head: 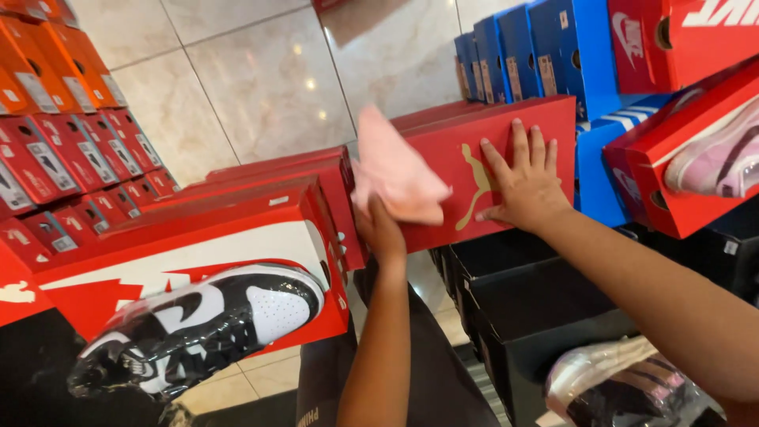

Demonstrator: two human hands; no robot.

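Where glossy beige floor tiles [261, 79] show between stacks: orange and red shoeboxes [55, 134]; wrapped black-and-white sneaker [198, 324]; left hand [379, 229] pinching pink cloth [395, 170] against red shoebox [506, 134]; right hand [522, 182] spread flat on its lid; blue shoeboxes [553, 55]; pink sneaker [715, 158].

Hidden and cut-off parts among the shoe boxes

The left hand's fingers [371, 225] vanish behind the blurred pink cloth [395, 170], which also covers part of the red cardboard shoe box [506, 130]. The pink plastic-wrapped sneaker [719, 158] runs off the right edge; the dark wrapped sneaker [624, 387] is cut by the bottom edge.
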